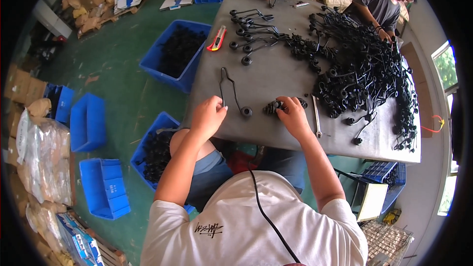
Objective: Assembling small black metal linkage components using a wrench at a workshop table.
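Observation:
My left hand [208, 115] grips the near end of a bent black wire frame [229, 88] that lies on the grey table [276, 76] and ends in a black round wheel [246, 112]. My right hand [290, 115] rests its fingers on a small cluster of black round parts [274, 106] close to the table's near edge. A silver wrench [317, 117] lies just right of that hand.
A big tangled heap of black wire frames [364, 69] covers the table's right side; several assembled frames [251, 32] and a red box cutter [217, 38] lie farther back. Two other people work at the far end. Blue bins [175, 54] of black parts stand on the floor at left.

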Tool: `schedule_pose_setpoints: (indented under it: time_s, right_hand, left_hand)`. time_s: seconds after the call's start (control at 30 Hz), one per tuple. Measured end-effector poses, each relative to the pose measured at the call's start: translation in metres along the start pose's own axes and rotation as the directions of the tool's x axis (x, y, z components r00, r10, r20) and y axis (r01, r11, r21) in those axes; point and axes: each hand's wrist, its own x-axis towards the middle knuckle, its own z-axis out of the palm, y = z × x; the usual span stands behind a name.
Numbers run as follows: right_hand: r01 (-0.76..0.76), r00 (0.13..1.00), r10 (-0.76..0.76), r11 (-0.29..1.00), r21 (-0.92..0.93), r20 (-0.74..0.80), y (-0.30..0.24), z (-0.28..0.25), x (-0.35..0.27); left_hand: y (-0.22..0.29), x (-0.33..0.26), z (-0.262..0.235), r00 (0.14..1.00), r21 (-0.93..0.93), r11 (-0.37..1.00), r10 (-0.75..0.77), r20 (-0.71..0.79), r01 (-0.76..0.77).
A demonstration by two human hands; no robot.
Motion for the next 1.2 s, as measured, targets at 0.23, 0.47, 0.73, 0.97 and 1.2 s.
schedule_pose_setpoints:
  time_s: [0.23, 0.47, 0.73, 0.97, 1.2]
  right_hand:
    - [-0.066, 0.991, 0.085, 0.982, 0.175, -0.103, 0.008, -0.016, -0.002]
    - [0.084, 0.989, -0.078, 0.996, 0.039, -0.122, -0.037, -0.008, 0.005]
    - [0.105, 0.987, -0.110, 0.993, -0.051, -0.118, -0.039, 0.015, 0.011]
    - [0.039, 0.999, -0.039, 0.994, -0.106, -0.003, -0.058, 0.013, 0.020]
    - [0.063, 0.998, -0.059, 0.988, -0.138, 0.035, -0.048, 0.012, 0.030]
  left_hand:
    - [0.024, -0.002, 0.027, 0.977, -0.123, 0.987, 0.120, 0.179, -0.099]
    - [0.042, -0.001, 0.054, 0.959, -0.163, 0.983, 0.123, 0.257, -0.082]
    - [0.036, 0.033, 0.052, 0.959, -0.353, 0.928, -0.015, 0.284, 0.119]
    - [0.019, 0.043, 0.062, 0.892, -0.504, 0.830, 0.019, 0.452, 0.238]
    - [0.020, 0.037, 0.047, 0.932, -0.465, 0.882, 0.224, 0.285, -0.070]
